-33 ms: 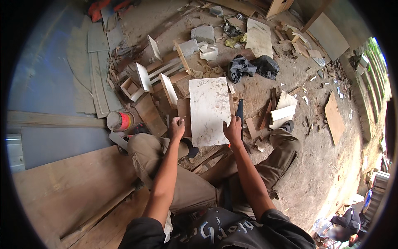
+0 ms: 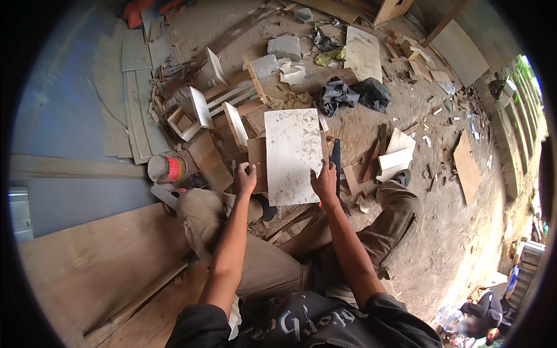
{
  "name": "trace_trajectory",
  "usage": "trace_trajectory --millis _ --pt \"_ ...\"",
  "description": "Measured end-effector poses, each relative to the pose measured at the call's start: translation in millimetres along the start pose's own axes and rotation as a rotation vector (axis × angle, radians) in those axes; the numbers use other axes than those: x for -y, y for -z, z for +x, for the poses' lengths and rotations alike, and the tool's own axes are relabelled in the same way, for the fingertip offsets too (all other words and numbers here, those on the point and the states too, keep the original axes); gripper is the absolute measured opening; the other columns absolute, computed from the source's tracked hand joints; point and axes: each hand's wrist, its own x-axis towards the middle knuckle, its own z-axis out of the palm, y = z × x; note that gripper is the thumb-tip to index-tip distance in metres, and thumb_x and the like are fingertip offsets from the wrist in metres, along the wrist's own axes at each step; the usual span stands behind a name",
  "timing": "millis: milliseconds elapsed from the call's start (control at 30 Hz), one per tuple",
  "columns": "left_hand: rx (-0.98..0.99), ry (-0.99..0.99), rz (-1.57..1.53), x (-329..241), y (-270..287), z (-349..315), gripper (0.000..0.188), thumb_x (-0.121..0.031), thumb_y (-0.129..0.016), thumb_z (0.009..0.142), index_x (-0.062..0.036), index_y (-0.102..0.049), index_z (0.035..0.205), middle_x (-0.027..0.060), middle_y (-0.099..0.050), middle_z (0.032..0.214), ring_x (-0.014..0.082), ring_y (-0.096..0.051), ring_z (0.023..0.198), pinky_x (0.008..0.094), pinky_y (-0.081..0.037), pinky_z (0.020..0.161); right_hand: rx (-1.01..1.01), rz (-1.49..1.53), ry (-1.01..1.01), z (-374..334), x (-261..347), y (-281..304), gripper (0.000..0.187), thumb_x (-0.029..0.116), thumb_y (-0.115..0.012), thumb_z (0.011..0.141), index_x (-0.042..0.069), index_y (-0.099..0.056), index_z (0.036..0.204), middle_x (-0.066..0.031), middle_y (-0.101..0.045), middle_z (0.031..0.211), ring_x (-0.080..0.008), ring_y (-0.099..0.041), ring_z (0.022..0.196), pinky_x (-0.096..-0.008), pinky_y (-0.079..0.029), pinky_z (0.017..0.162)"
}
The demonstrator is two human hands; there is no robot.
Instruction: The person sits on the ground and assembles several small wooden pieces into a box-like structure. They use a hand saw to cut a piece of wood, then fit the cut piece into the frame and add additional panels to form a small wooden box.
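A white, stained rectangular board lies in front of me, over a brown board that shows at its left side. My left hand is closed, its fingers curled at the brown board's left edge. Opposite it, my right hand pinches the white board's right edge, thumb on top; the fingers underneath are hidden. Just past the right hand lies a handsaw with a dark blade. What supports the boards cannot be made out.
Left of my knee stands a paint can with a red-orange label. White-faced wood offcuts, black plastic bags and concrete blocks litter the ground ahead. A wooden panel lies at left. Another person is at lower right.
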Motion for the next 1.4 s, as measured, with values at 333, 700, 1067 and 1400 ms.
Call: trace_trajectory --millis 333,700,1067,1400 --pt "-0.094 -0.156 0.139 -34.8 -52.2 7.1 0.061 -0.045 -0.053 0.093 -0.0036 -0.043 0.136 0.0250 -0.038 0.143 0.0396 -0.035 0.133 0.0558 -0.029 0.106 0.615 -0.408 0.000 7.2 7.2 -25.7 0.122 0.046 -0.081 0.067 0.005 -0.002 0.151 -0.0353 0.003 0.152 -0.0512 -0.010 0.141 -0.0584 -0.020 0.111" --pt "-0.180 -0.070 0.437 -71.9 -76.3 13.0 0.062 -0.042 -0.051 0.092 -0.0073 -0.039 0.141 0.0250 -0.027 0.150 0.0397 -0.029 0.138 0.0566 -0.027 0.107 0.724 -0.616 -0.021 39.9 33.7 -28.8 0.101 0.054 -0.074 0.073 -0.004 -0.029 0.141 -0.0404 -0.024 0.140 -0.0534 -0.028 0.132 -0.0553 -0.032 0.105" --pt "-0.179 -0.034 0.399 -68.8 -71.8 21.4 0.062 -0.042 -0.051 0.091 -0.0076 -0.038 0.141 0.0263 -0.030 0.147 0.0426 -0.033 0.133 0.0550 -0.031 0.103 0.239 0.150 0.254 332.3 125.0 -141.0 0.054 0.043 -0.070 0.081 -0.004 -0.060 0.104 -0.0254 -0.066 0.095 -0.0432 -0.064 0.091 -0.0447 -0.051 0.078" --pt "0.017 0.099 0.449 -74.4 -69.3 23.4 0.067 -0.047 -0.048 0.090 -0.0111 -0.035 0.145 0.0237 -0.021 0.153 0.0420 -0.025 0.138 0.0594 -0.024 0.107 0.442 -0.032 -0.033 465.9 133.0 -329.9 0.075 0.056 -0.074 0.071 -0.006 -0.061 0.110 -0.0240 -0.068 0.095 -0.0362 -0.069 0.084 -0.0405 -0.056 0.073"
